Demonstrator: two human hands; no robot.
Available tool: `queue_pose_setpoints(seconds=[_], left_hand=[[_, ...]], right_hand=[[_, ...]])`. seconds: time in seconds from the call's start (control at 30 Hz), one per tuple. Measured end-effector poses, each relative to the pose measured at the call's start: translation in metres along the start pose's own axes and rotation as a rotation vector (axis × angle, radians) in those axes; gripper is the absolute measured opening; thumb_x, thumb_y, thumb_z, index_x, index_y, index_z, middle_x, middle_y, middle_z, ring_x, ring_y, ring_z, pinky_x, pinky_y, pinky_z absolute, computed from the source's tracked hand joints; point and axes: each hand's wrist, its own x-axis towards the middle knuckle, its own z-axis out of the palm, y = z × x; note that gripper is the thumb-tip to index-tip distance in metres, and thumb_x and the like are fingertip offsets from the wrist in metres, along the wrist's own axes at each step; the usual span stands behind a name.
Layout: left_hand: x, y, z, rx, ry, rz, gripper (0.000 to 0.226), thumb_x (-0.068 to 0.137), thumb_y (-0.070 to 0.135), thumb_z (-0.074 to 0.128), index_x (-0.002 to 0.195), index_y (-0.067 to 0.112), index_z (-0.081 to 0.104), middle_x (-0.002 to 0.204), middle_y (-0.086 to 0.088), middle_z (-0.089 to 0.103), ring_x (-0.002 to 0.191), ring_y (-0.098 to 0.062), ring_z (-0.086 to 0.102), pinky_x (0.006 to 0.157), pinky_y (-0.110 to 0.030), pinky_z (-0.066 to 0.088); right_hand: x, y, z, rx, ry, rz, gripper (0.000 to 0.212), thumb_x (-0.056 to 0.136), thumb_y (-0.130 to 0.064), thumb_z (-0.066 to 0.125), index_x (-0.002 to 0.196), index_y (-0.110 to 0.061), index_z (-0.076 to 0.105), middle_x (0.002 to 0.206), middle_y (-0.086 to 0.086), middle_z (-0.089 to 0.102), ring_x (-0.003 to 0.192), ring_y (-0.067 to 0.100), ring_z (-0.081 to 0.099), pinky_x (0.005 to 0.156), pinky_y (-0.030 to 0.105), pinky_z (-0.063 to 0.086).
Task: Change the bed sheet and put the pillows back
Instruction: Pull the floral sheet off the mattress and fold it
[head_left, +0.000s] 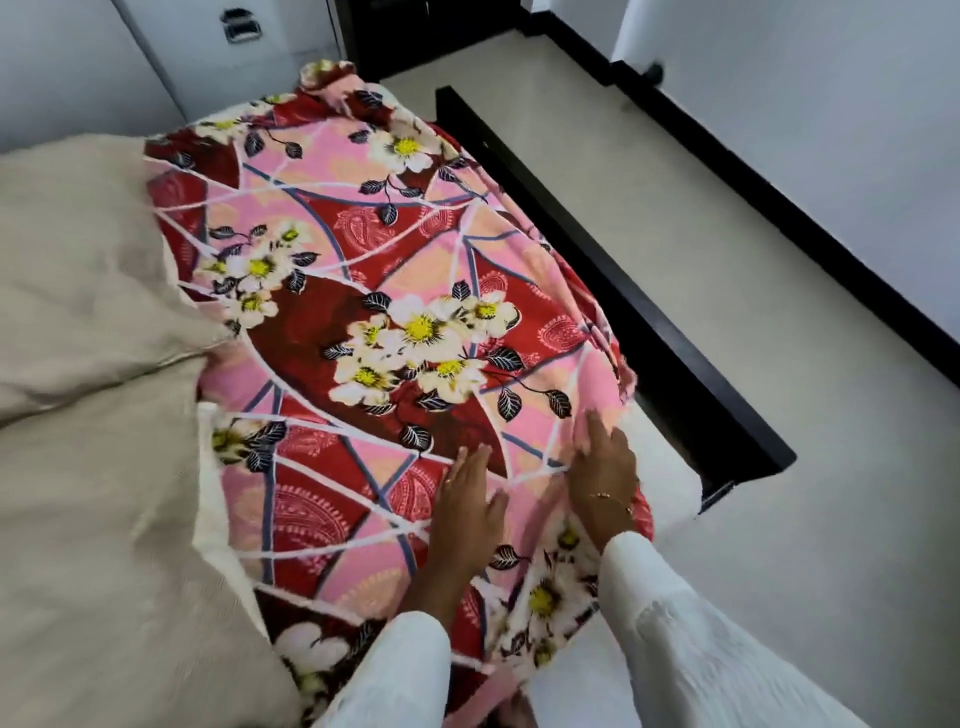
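A red and pink floral bed sheet (363, 322) lies spread over the right part of the bed, down to its right edge. My left hand (470, 499) lies flat on the sheet with straight fingers. My right hand (602, 462) presses flat on the sheet close to the bed's right edge, with a thin bracelet on the wrist. Both arms wear white sleeves. A beige cover (93, 415) lies bunched over the left part of the bed. No pillow can be made out for sure.
A black bed frame rail (613, 291) runs along the bed's right side and ends near the lower right. Beyond it is pale floor (727, 218), then a white wall with a black skirting (810, 218). White cabinets (218, 47) stand behind the bed.
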Motion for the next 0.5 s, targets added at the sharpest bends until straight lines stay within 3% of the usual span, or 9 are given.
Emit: queue_pose_setpoints(seconds=[0.13, 0.2, 0.27, 0.3, 0.37, 0.43, 0.5], left_hand=[[0.000, 0.007, -0.038, -0.336, 0.285, -0.137, 0.048, 0.097, 0.026, 0.045, 0.142, 0.012, 0.035, 0.143, -0.006, 0.043, 0.132, -0.020, 0.040, 0.106, -0.028, 0.030], [0.000, 0.001, -0.079, -0.364, 0.494, -0.176, 0.045, 0.097, 0.024, 0.046, 0.139, 0.010, 0.040, 0.137, -0.008, 0.049, 0.125, -0.018, 0.045, 0.101, -0.026, 0.034], [-0.005, -0.016, -0.131, -0.284, 0.655, -0.220, 0.044, 0.095, 0.024, 0.050, 0.137, 0.012, 0.043, 0.137, -0.009, 0.050, 0.123, -0.020, 0.047, 0.101, -0.028, 0.036], [-0.008, -0.026, -0.153, -0.211, 0.686, -0.245, 0.046, 0.092, 0.029, 0.052, 0.136, 0.017, 0.045, 0.137, -0.009, 0.050, 0.124, -0.023, 0.048, 0.103, -0.032, 0.037], [-0.020, -0.040, -0.191, -0.125, 0.724, -0.277, 0.057, 0.080, 0.037, 0.053, 0.133, 0.015, 0.050, 0.137, -0.012, 0.050, 0.125, -0.027, 0.048, 0.104, -0.033, 0.035], [-0.028, -0.046, -0.206, -0.065, 0.685, -0.285, 0.065, 0.072, 0.036, 0.050, 0.129, 0.005, 0.053, 0.137, -0.018, 0.048, 0.126, -0.030, 0.045, 0.104, -0.032, 0.032], [-0.028, -0.051, -0.203, 0.023, 0.608, -0.269, 0.059, 0.076, 0.034, 0.052, 0.125, 0.001, 0.056, 0.141, -0.019, 0.043, 0.131, -0.031, 0.040, 0.108, -0.033, 0.028]], right_hand=[[-0.028, -0.063, 0.025, 0.515, -0.008, -0.127, 0.049, 0.085, 0.003, 0.052, 0.134, -0.004, 0.046, 0.132, 0.020, 0.052, 0.118, 0.033, 0.053, 0.099, 0.034, 0.039], [-0.059, -0.112, 0.032, 0.636, -0.207, -0.311, 0.046, 0.087, -0.004, 0.052, 0.133, -0.008, 0.049, 0.134, 0.017, 0.051, 0.122, 0.027, 0.051, 0.104, 0.033, 0.040], [-0.095, -0.157, 0.031, 0.748, -0.563, -0.516, 0.042, 0.083, -0.008, 0.053, 0.125, -0.001, 0.055, 0.126, 0.020, 0.057, 0.107, 0.016, 0.058, 0.090, 0.021, 0.046], [-0.109, -0.172, 0.027, 0.724, -0.708, -0.601, 0.041, 0.080, -0.008, 0.050, 0.118, 0.005, 0.057, 0.118, 0.023, 0.060, 0.097, 0.014, 0.059, 0.079, 0.016, 0.045], [-0.125, -0.196, 0.024, 0.563, -0.845, -0.750, 0.042, 0.075, -0.014, 0.047, 0.110, 0.005, 0.060, 0.108, 0.023, 0.064, 0.090, 0.022, 0.059, 0.074, 0.024, 0.043], [-0.124, -0.205, 0.030, 0.432, -0.882, -0.805, 0.040, 0.074, -0.022, 0.049, 0.107, -0.004, 0.064, 0.100, 0.015, 0.066, 0.085, 0.021, 0.057, 0.072, 0.024, 0.037], [-0.119, -0.206, 0.037, 0.408, -0.845, -0.723, 0.043, 0.074, -0.038, 0.048, 0.103, -0.013, 0.066, 0.098, 0.009, 0.067, 0.085, 0.019, 0.058, 0.072, 0.023, 0.037]])
